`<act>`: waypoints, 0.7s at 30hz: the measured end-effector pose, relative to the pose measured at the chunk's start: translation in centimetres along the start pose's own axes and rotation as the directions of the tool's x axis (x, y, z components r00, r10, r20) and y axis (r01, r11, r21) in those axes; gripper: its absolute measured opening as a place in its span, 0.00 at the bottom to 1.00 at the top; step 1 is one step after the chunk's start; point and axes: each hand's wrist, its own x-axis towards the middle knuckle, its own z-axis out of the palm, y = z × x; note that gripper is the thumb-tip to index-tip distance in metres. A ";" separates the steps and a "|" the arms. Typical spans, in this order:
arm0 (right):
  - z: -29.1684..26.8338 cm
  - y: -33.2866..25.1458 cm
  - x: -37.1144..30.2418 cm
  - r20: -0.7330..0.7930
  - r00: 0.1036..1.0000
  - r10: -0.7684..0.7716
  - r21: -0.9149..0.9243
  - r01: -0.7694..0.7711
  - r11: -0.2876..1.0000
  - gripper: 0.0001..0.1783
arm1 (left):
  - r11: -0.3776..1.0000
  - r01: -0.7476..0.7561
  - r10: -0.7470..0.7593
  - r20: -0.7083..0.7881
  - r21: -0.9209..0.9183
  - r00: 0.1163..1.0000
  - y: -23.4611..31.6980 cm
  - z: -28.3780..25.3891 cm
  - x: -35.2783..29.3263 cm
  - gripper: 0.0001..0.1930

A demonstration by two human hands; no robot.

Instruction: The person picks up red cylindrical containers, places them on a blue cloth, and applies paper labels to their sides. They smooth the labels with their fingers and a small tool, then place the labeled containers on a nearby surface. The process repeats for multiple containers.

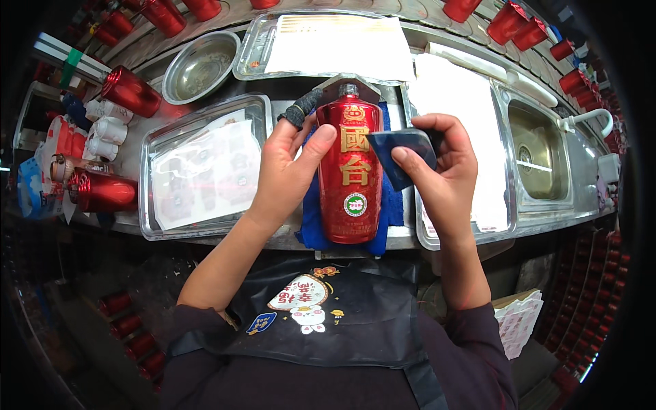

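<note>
A glossy red bottle [348,205] with gold raised lettering and a small round green-and-white sticker lies neck away from me on a blue cloth [311,232]. My left hand [290,157] is at its upper left side, thumb over the front edge and fingers along the shoulder. A black wrap [299,109] covers one of its fingers. Pinched in my right hand [447,160] is a flat dark blue scraper [396,154], its straight edge close to the bottle's right side. Whether that edge touches the bottle I cannot tell.
Trays with printed sheets stand left [205,225], behind [256,41] and right [430,236] of the bottle. A metal bowl [171,75] sits back left, a sink [543,147] far right. More red bottles [102,191] line the left; a slatted conveyor [437,24] runs along the back.
</note>
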 end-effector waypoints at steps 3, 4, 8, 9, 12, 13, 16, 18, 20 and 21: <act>1.0 -0.1 1.6 0.085 0.992 -0.093 -0.138 0.104 0.985 0.15 | 0.997 0.047 -0.051 -0.070 -0.065 0.996 0.1 1.0 0.5 0.26; 1.0 0.0 2.1 0.058 0.993 -0.103 -0.210 0.113 0.971 0.15 | 0.996 0.044 -0.049 -0.068 -0.073 0.997 0.1 1.1 0.5 0.26; 0.0 -0.3 3.4 -0.077 0.992 -0.104 -0.327 0.073 0.942 0.13 | 0.997 0.034 -0.038 -0.063 -0.072 0.997 -0.6 1.0 0.8 0.26; 0.1 -0.7 3.2 -0.073 0.993 -0.096 -0.317 0.068 0.946 0.14 | 0.998 0.024 -0.029 -0.072 -0.060 0.997 -0.7 0.9 0.7 0.25; 0.8 -1.0 2.3 0.048 0.991 -0.126 -0.244 0.134 0.960 0.15 | 0.983 -0.141 0.146 -0.040 0.118 0.988 -1.2 0.3 0.5 0.19; 0.7 -0.5 2.5 0.035 0.995 -0.089 -0.329 0.096 0.939 0.15 | 0.935 -0.239 0.244 0.015 0.263 0.970 -1.2 -0.4 0.4 0.17; -1.4 0.3 3.3 -0.168 0.976 -0.136 -0.330 0.074 0.941 0.12 | 0.755 -0.405 0.328 0.239 0.515 0.914 -0.3 -1.7 0.7 0.17; -1.2 0.0 2.6 -0.142 0.989 -0.046 -0.209 0.015 0.978 0.13 | 0.586 -0.490 0.317 0.373 0.646 0.872 0.4 -2.4 0.9 0.20; -0.7 -0.2 2.3 -0.081 0.997 0.012 -0.141 -0.024 0.990 0.14 | 0.536 -0.527 0.351 0.393 0.660 0.850 0.5 -1.9 1.5 0.21; -0.6 0.1 2.2 -0.073 0.997 0.006 -0.155 -0.017 0.988 0.14 | 0.490 -0.541 0.351 0.413 0.683 0.840 0.8 -1.7 1.8 0.21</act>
